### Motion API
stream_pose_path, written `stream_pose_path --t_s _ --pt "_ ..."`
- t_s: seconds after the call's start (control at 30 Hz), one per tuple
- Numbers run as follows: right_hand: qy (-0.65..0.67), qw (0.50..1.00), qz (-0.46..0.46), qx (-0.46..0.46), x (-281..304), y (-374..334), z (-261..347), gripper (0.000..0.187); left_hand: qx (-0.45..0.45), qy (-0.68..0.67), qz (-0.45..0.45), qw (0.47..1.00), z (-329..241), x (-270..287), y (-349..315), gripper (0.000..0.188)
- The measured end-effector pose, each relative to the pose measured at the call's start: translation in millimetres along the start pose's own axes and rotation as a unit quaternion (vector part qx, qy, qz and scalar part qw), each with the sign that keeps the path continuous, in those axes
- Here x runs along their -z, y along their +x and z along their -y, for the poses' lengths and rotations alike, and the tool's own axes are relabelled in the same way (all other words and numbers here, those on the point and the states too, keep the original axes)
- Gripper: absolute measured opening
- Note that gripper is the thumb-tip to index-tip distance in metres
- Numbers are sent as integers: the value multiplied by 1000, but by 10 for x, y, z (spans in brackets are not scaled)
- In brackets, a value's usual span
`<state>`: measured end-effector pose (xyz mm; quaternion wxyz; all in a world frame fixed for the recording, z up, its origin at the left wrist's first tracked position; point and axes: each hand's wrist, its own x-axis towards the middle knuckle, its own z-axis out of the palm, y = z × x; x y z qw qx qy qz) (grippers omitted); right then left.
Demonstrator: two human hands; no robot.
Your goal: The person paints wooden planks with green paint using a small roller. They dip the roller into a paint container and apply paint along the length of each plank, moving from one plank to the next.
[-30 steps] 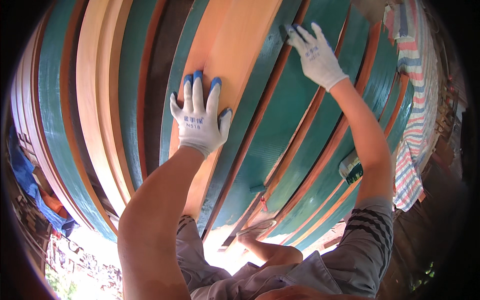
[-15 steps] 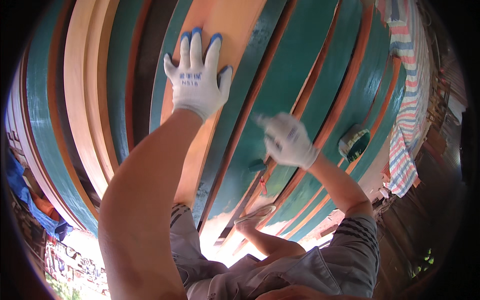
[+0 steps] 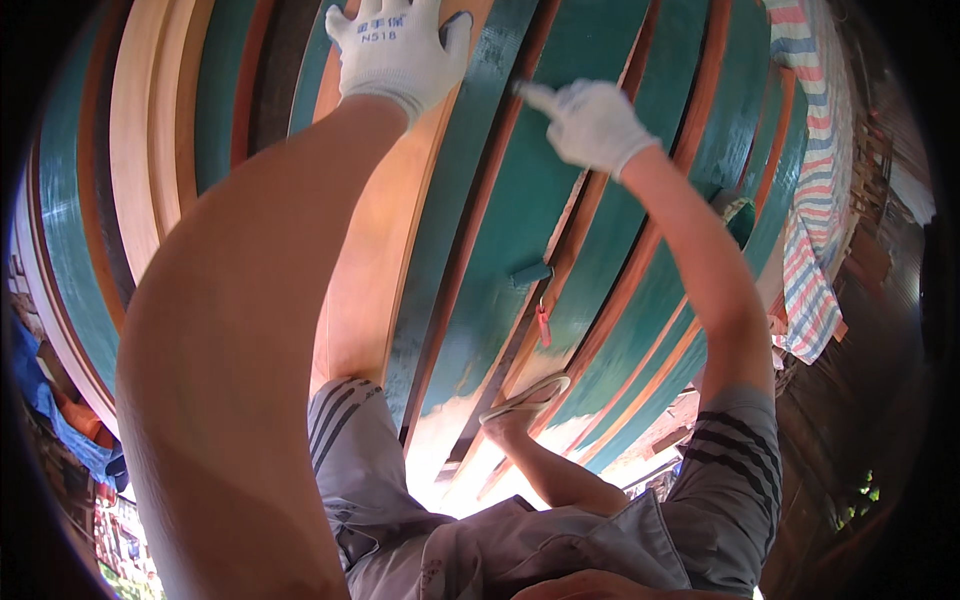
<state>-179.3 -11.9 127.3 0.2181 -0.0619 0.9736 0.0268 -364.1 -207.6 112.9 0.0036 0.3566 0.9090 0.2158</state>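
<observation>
My left hand (image 3: 395, 50), in a white knit glove with blue fingertips, lies flat and spread on a bare wood plank (image 3: 385, 250); its fingertips run past the upper picture edge. To its right, my right hand (image 3: 597, 125), in a similar glove, reaches over a green-painted plank (image 3: 560, 210). Its index finger is stretched left toward the plank's reddish-brown edge, the tip slightly smeared by motion. The other fingers fold under, partly hidden; I see nothing held. Below it a small paint roller (image 3: 530, 275) with a green sleeve and red handle (image 3: 543, 327) rests on the planks, unheld.
A green-smeared paint container (image 3: 738, 215) stands at right, partly behind my right forearm. A striped sheet (image 3: 810, 200) hangs along the right side. More planks (image 3: 150, 130), some green, run at left. My sandalled foot (image 3: 525, 400) is on the boards; a blue cloth (image 3: 60, 410) lies lower left.
Both hands sit higher in the picture, and the planks and roller have shifted in view too. The right hand's index finger is now nearer the plank's left edge. The left hand stays spread on the bare plank.
</observation>
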Motion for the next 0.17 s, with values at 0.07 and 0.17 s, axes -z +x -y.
stream_pose_path --t_s 0.07,0.17 --pt "17 993 111 44 -10 -265 633 63 6 -8 -3 1000 47 -41 -41 66" --pt "113 951 272 93 243 -493 1367 67 9 -15 -10 1000 118 146 3 68"
